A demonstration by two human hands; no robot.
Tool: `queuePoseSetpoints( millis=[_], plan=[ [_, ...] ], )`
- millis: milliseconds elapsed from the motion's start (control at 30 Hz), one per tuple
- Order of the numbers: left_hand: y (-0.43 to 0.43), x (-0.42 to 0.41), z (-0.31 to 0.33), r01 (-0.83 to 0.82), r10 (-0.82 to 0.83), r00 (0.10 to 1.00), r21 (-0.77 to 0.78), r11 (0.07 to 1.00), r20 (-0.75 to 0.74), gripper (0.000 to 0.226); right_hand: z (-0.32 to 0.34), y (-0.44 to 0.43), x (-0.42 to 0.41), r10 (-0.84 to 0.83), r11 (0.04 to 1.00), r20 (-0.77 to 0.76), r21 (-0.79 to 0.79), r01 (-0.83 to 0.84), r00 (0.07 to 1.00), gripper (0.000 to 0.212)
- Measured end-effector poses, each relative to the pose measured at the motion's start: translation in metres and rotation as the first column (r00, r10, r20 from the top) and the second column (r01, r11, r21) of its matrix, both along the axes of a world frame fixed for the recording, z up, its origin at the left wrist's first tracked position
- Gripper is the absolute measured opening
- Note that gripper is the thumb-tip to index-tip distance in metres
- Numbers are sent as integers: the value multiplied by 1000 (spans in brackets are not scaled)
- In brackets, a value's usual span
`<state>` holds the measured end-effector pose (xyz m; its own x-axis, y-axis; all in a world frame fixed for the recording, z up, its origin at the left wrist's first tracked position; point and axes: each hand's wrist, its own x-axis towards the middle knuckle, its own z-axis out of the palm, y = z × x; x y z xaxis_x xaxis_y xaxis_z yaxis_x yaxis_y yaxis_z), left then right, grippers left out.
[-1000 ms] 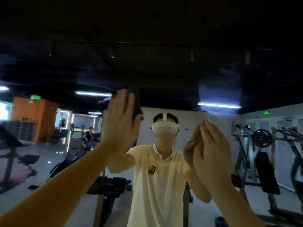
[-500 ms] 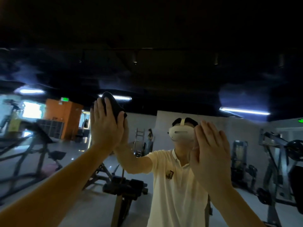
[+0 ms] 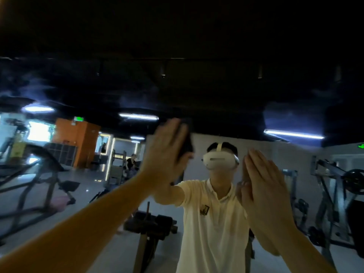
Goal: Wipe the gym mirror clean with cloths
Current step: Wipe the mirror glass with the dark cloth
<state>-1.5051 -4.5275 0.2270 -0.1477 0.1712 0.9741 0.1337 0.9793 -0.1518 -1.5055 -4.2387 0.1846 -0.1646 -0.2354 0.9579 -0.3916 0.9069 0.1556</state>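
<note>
2 flat hands meet the gym mirror (image 3: 216, 91) at head height. The left hand (image 3: 164, 154) has its fingers straight and close together, pressing a dark cloth (image 3: 186, 143) to the glass. Only the cloth's edge shows past the fingertips, just beside the reflected white headset (image 3: 219, 160). 0.5 s ago that hand and cloth sat further out to the left of the reflection. Now they have swung back toward the centre, so a side-to-side stroke looks to be under way. The right hand (image 3: 264, 186) is also flat, fingers straight, palm to the glass just right of the headset, which it partly covered before. Whether a 2nd cloth lies under that palm I cannot tell; none shows. Bluish haze smears the glass above both hands, so I judge much of the mirror still unwiped.
</note>
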Motion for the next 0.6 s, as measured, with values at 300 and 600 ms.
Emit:
queuePoseSetpoints(
  millis=[300,600],
  plan=[
    [-99,-10,-9,-14,51,998,706,708,-30,83,-3,-7,0,-47,999,34,-2,47,998,67],
    [90,-16,14,115,-105,993,222,968,-56,77,-1,28,12,36,998,82,42,-39,996,67]
  ],
)
